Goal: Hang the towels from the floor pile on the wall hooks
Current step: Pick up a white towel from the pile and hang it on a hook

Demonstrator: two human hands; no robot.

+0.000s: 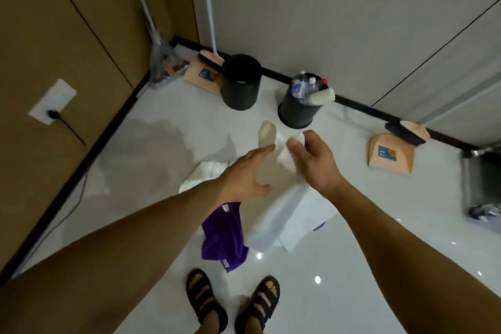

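The floor carries the whole pile, and it lies below and just ahead of both outstretched arms. Largest in it is the white towel, a long strip whose long axis runs from near the person's feet up and away toward the right hand; its far end rises to that hand, so that end appears lifted off the floor while the rest trails back toward the body. The right hand is clamped on that upper end, thumb and fingers pinching a fold of white cloth, though blur hides just how much of it is caught. Beside it, between the two hands, lies the beige towel, narrower, its long axis pointing straight away from the person, with its far tip beyond the fingertips of the left hand. That hand is spread, fingers apart and holding nothing, directly above the near half of the beige towel; whether it touches the cloth cannot be told. A second white towel lies crumpled under the left wrist and to its outer side. Smallest is the purple towel, bunched beneath the left forearm, behind the hand and close to the sandalled feet. By my judgement the left hand is nearer the beige piece and needs only to drop and close along its length. No wall hooks are in view, so their direction from here cannot be told.
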